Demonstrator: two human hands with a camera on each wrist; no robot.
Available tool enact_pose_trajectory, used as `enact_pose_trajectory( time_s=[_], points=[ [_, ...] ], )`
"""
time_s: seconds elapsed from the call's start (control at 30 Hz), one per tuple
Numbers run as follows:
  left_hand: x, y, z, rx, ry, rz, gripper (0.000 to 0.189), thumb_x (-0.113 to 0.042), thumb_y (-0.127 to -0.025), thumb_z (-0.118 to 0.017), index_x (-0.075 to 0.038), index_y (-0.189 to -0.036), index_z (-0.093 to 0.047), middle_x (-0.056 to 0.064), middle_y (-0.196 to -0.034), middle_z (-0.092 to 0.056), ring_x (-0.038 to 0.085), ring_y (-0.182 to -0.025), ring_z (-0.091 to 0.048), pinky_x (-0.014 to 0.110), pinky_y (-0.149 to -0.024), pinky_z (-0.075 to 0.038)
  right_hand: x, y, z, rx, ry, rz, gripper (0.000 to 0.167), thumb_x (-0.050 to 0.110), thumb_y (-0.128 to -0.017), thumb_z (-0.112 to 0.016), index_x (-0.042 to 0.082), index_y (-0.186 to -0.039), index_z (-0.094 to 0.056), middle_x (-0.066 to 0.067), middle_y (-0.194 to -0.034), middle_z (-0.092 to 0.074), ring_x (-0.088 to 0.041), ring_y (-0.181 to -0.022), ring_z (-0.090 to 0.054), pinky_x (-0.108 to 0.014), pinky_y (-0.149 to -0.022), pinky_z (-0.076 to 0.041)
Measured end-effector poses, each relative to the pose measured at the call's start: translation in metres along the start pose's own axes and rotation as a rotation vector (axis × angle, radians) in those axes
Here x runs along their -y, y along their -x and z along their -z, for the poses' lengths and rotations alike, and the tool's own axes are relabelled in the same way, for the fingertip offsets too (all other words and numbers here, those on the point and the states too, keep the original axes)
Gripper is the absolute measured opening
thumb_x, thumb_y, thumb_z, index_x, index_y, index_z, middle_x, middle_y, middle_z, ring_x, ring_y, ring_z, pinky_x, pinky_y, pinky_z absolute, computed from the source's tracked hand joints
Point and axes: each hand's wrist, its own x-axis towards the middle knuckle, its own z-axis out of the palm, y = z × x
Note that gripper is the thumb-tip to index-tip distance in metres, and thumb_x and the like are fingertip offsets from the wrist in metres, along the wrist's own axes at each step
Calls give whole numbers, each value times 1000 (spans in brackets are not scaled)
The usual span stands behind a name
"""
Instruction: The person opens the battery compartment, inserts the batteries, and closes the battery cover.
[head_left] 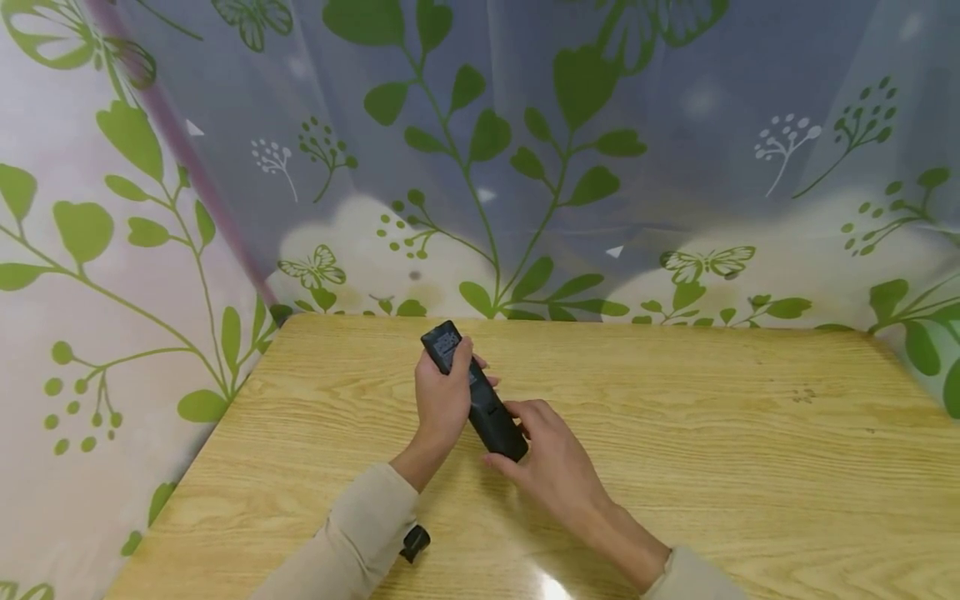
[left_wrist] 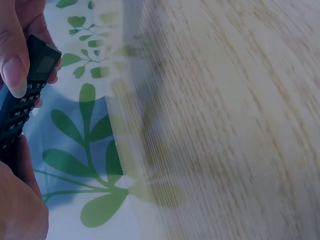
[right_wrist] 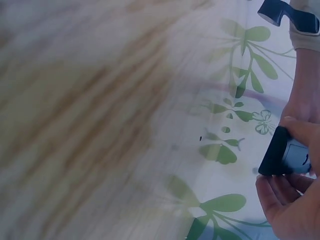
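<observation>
A slim black remote control [head_left: 491,421] slants above the table, its back with a printed label facing up. My left hand [head_left: 444,400] grips the far half, with the thumb lying along the back. At the near end, my right hand [head_left: 558,467] holds the remote between thumb and fingers. The left wrist view shows the button side of the remote control [left_wrist: 22,107], with rows of small keys and a greyish panel at one end. In the right wrist view, fingers and thumb bracket the end of the remote control [right_wrist: 280,152]; the rest of it is cut off.
A light wood table [head_left: 712,433] lies beneath both hands. Behind and to the left hangs a curtain [head_left: 480,167] printed with green leaves and butterflies. A small black device [head_left: 415,542] is at the left sleeve [head_left: 352,517].
</observation>
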Motion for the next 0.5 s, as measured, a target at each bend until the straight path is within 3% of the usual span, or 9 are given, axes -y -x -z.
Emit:
enact_pose_trajectory(
  time_s=[0.27, 0.5],
  points=[
    [-1, 0, -1, 24, 5, 8, 28, -26, -100, -52, 0, -111, -49, 28, -91, -58, 41, -68, -66, 43, -63, -60, 4, 2, 3, -50, 90, 80, 63, 23, -74, -84, 7, -129, -57, -7, -114, -61, -21, -97, -61, -33, -77, -55],
    [-2, 1, 1, 83, 7, 12, 34, -29, -102, -49, 2, -116, -46, 26, -93, -58, 40, -71, -67, 43, -65, -60, 2, 2, 7, -28, 61, 60, 60, 21, -77, -82, 6, -129, -58, -6, -114, -61, -20, -97, -61, -33, -77, -55]
  ],
)
